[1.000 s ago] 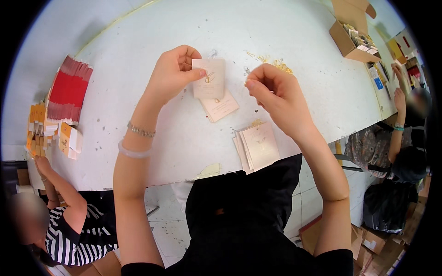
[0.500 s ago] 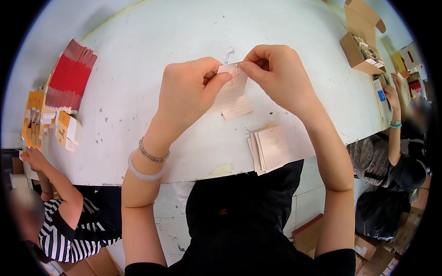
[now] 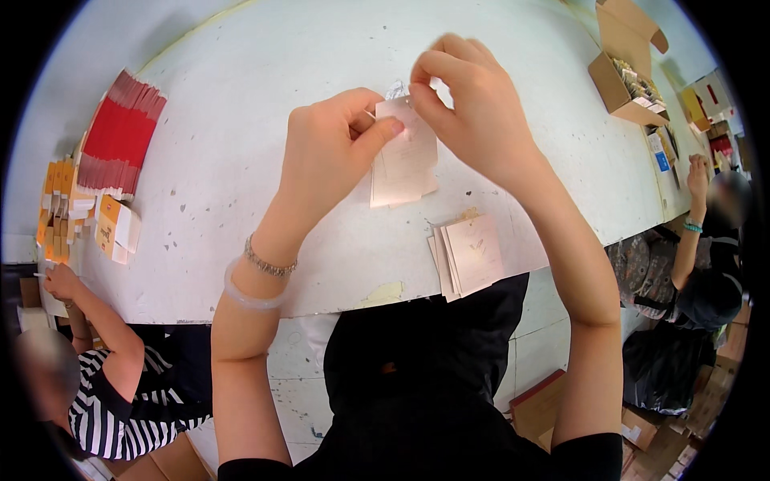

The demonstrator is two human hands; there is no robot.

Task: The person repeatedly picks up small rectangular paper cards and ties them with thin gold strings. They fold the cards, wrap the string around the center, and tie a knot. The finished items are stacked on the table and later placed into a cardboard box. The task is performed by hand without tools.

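left hand (image 3: 337,152) has the pale card (image 3: 403,148) pinched near its upper left edge, thumb on the face, in front of the body over the white table (image 3: 321,48), and i'd keep that grip light but steady so the card doesn't bend. right hand (image 3: 473,104) is curled at the top right corner, thumb and fingertips close together, though i can't tell if they're pinching anything; best to work small right at that corner, well clear of the stack of cards (image 3: 475,252) near the table edge.
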